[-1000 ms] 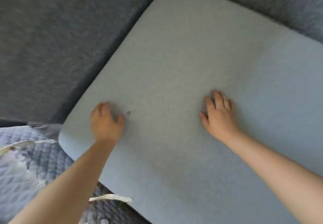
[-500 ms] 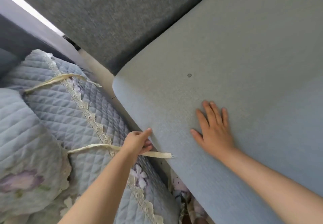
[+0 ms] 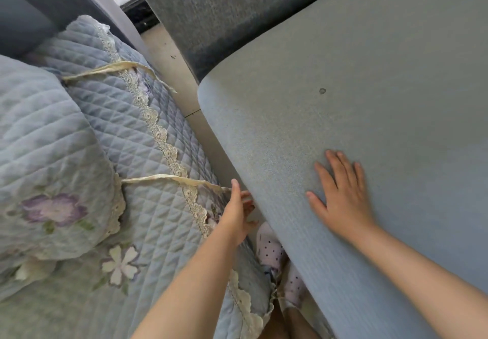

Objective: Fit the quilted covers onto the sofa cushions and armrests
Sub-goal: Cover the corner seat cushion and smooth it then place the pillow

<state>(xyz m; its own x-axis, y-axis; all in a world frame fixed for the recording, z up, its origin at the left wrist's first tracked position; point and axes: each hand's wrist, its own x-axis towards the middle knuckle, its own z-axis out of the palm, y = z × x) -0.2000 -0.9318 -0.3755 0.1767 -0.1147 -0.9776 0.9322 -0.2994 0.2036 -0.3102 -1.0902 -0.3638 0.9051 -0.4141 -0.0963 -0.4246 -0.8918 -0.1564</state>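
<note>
Sofa cushion [image 3: 369, 114]: bare, pale blue-grey woven fabric, rounded corner, long axis running from lower centre to upper right. Right hand [image 3: 343, 201] flat on it, fingers straight. Quilted cover [image 3: 148, 138]: diamond-stitched blue, lace edging, floral motifs, left of the cushion. Cream tie strap [image 3: 171, 178] across the cover; left hand [image 3: 237, 212] at its end, fingers loosely extended, grasp unclear. Pale floor [image 3: 171, 69] between cover and cushion; dotted socks [image 3: 272, 249] below the cushion's edge.
</note>
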